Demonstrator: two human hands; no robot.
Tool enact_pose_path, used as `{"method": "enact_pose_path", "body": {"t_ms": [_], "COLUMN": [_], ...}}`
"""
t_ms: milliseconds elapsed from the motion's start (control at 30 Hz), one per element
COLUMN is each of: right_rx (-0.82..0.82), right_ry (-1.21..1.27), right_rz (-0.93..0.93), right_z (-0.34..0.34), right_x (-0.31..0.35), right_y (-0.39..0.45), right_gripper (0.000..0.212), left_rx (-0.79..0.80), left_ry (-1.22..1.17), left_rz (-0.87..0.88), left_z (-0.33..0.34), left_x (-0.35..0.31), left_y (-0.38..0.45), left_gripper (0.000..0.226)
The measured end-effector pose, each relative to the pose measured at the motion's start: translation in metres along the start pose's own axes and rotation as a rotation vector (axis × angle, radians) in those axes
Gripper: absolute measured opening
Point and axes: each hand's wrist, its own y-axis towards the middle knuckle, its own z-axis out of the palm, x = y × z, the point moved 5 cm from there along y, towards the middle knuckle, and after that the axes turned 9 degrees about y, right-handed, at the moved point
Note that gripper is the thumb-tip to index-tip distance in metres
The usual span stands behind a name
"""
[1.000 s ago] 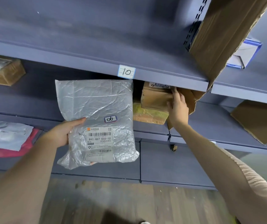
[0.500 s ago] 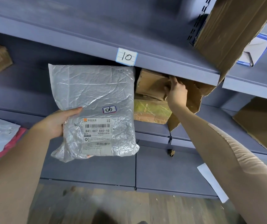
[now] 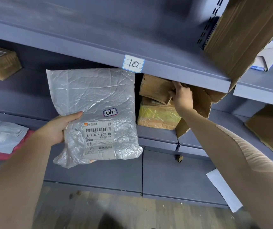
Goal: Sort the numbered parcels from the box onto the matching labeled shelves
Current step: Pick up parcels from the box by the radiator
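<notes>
Head: left hand (image 3: 55,129) grips silver parcel (image 3: 92,103) marked "06"; shelf tag (image 3: 133,63) "10".

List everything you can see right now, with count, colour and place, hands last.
silver mailer: 1, silver-grey, marked 06, in front of the shelves
shelf tag: 1, white, reads 10, on a shelf edge
brown parcel: 1, brown, under that shelf, stacked on another
yellow-taped parcel: 1, yellow-brown, bottom of the stack
torn cardboard: 1, brown, upper right
small box: 1, brown, far left
grey bag: 1, grey, lower left
left hand: holds the mailer
right hand: grips the brown parcel
</notes>
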Motion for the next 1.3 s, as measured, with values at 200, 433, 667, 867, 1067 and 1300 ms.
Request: {"method": "enact_pose_path", "body": {"t_ms": [200,433,667,867,1067,1300], "right_rx": [0.024,0.070,0.196,0.203,0.283,0.369], "right_ry": [0.010,-0.086,-0.085,-0.216,-0.211,-0.109], "right_rz": [0.025,0.042,0.208,0.118,0.057,-0.098], "right_z": [-0.019,-0.020,-0.025,-0.034,-0.037,-0.079], "right_x": [-0.006,-0.009,-0.009,-0.007,-0.010,-0.032], "right_y": [-0.004,-0.008,-0.018,-0.047,-0.091,-0.157], "right_gripper": [0.021,0.024,0.039,0.062,0.065,0.061], "left_rx": [-0.026,-0.026,-0.014,-0.012,-0.085,-0.189], "left_ry": [0.024,0.047,0.078,0.080,0.031,-0.085], "left_rz": [-0.035,-0.065,-0.089,-0.098,-0.104,-0.099], "left_z": [-0.003,0.004,0.013,0.035,0.052,0.073], "left_x": [-0.006,-0.014,-0.021,-0.018,0.010,0.060], "left_y": [-0.011,-0.020,-0.031,-0.058,-0.104,-0.180], "left_gripper": [0.018,0.017,0.019,0.016,0.027,0.057]}}
